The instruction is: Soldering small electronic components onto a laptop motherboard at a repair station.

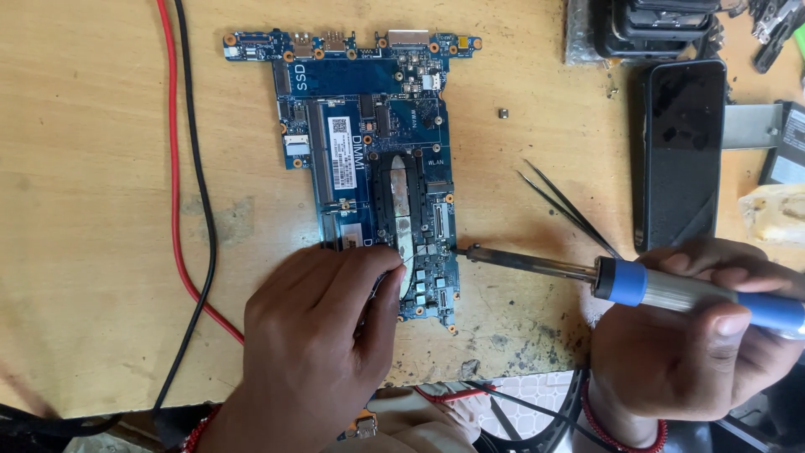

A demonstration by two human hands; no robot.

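Blue laptop motherboard [369,159] flat on the worn wooden bench [92,252], long axis running near to far, near end just short of the bench edge. Left hand [314,335] pressed on the board's near-left corner, fingers curled and closed, thumb and forefinger pinching a thin strand of solder wire [406,267] toward the near end of the board. Right hand [696,335] wrapped tight round the blue-and-steel handle of a soldering iron [587,273] — tip reaching leftward to the board's right edge, touching or nearly so; hard to tell which.

Thin, light, stiff and easily damaged, by the look of it — studded with small parts and connectors, so best steadied by bare edges or corners, never by the components. Likely to slide on the smooth wood unless pinned.

Black tweezers [566,210] lying just beyond the iron, a dark phone [681,151] to the right, red and black cables [180,168] trailing down the left side.
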